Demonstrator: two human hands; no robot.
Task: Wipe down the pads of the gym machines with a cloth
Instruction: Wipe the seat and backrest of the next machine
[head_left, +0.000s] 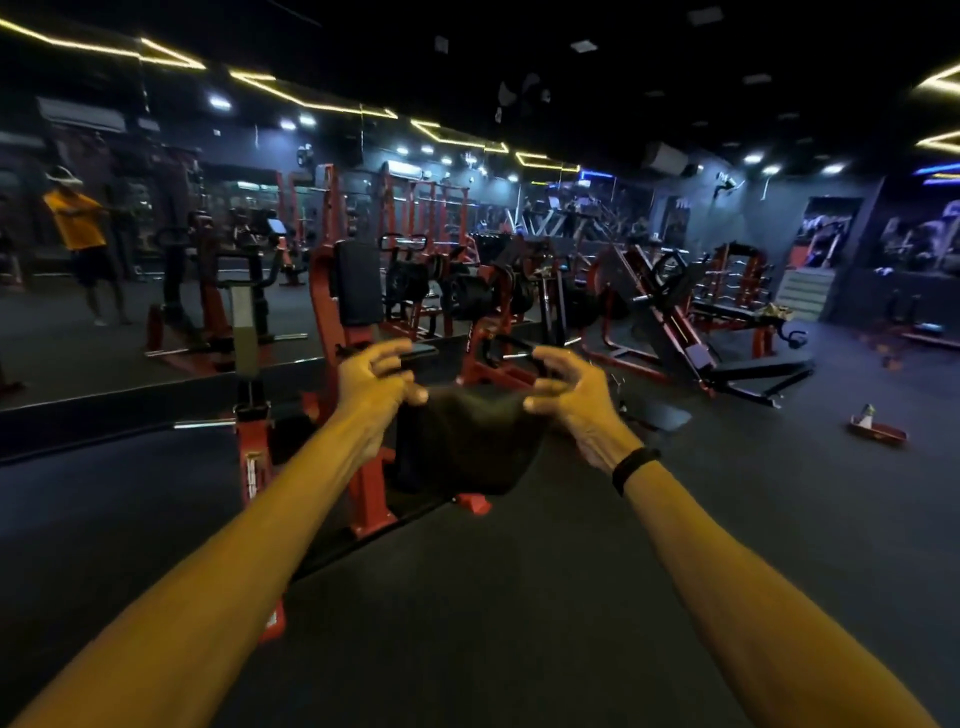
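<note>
A dark cloth (467, 441) hangs spread between my two hands, held out in front of me at arm's length. My left hand (376, 382) pinches its upper left corner and my right hand (566, 389) pinches its upper right corner, other fingers splayed. Behind the cloth stands a red-framed gym machine (363, 483) with a black upright back pad (356, 283). The cloth hides the machine's lower part.
A wall mirror (156, 291) runs along the left behind the machine and shows a person in a yellow shirt (78, 223). Red machines and a black bench (753, 371) fill the middle and right. A small red object (878, 428) lies on the dark floor.
</note>
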